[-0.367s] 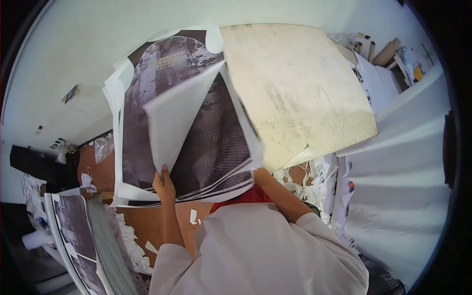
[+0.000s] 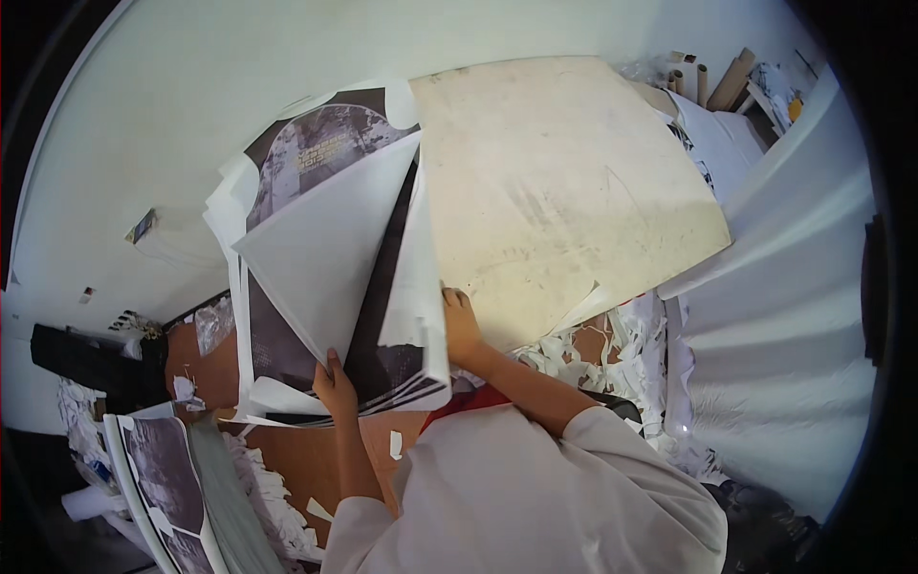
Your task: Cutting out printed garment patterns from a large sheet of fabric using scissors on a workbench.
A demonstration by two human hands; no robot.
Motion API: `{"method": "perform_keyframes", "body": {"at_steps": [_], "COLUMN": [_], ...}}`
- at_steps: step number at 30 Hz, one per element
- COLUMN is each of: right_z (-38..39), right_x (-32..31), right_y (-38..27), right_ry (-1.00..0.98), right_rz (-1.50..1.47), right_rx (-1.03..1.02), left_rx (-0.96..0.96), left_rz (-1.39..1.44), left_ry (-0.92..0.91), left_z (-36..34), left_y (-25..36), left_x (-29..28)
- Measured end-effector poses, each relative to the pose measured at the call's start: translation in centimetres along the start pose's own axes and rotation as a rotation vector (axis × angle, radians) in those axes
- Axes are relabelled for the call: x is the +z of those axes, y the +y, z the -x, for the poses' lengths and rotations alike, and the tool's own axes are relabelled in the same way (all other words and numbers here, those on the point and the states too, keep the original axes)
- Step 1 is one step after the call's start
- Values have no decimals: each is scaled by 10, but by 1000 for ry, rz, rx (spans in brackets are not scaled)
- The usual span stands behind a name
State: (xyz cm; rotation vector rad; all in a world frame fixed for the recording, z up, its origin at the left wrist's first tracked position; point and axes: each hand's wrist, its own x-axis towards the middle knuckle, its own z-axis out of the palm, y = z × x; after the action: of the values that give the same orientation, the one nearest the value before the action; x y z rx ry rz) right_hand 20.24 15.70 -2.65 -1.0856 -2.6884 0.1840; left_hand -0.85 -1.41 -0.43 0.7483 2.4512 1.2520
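A stack of large dark printed sheets (image 2: 279, 330) with white margins lies in front of me. The top sheet is folded back on itself, so its pale underside (image 2: 316, 239) shows as a triangle. My left hand (image 2: 335, 386) pinches the lower tip of this fold, thumb uppermost. Along the stack's right side, a white strip of paper (image 2: 409, 273) stands turned up. My right hand (image 2: 461, 328) is against that edge, its fingers bent and partly hidden behind the paper. What its thumb does is out of sight.
A large scuffed cream board (image 2: 564, 191) extends to the right. White paper scraps (image 2: 612, 368) are heaped beyond its near edge. Another printed sheet (image 2: 164, 469) hangs at the lower left. White sheeting (image 2: 765, 335) drapes the right side, and cardboard tubes (image 2: 732, 78) lean at the back right.
The folded part has opened wider across the stack to the left. My right hand has moved up and left along the stack's right edge, which is now turned up. My left hand keeps its pinch.
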Motion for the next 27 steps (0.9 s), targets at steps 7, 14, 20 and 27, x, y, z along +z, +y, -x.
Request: {"method": "perform_keyframes", "body": {"at_steps": [7, 14, 20, 27], "right_z": [30, 87, 111, 164], "right_x": [-58, -67, -113, -129], "right_y": [79, 205, 314, 365], "right_ry": [26, 113, 109, -16], "right_rz": [-59, 101, 362, -224], "right_rx": [219, 467, 534, 769], "left_rx": [217, 923, 860, 843], "left_rz": [3, -410, -608, -635], "left_ry": [-73, -188, -545, -677], "left_z": [3, 14, 78, 124], "left_y": [28, 143, 211, 228], "left_x": [17, 72, 196, 242]}}
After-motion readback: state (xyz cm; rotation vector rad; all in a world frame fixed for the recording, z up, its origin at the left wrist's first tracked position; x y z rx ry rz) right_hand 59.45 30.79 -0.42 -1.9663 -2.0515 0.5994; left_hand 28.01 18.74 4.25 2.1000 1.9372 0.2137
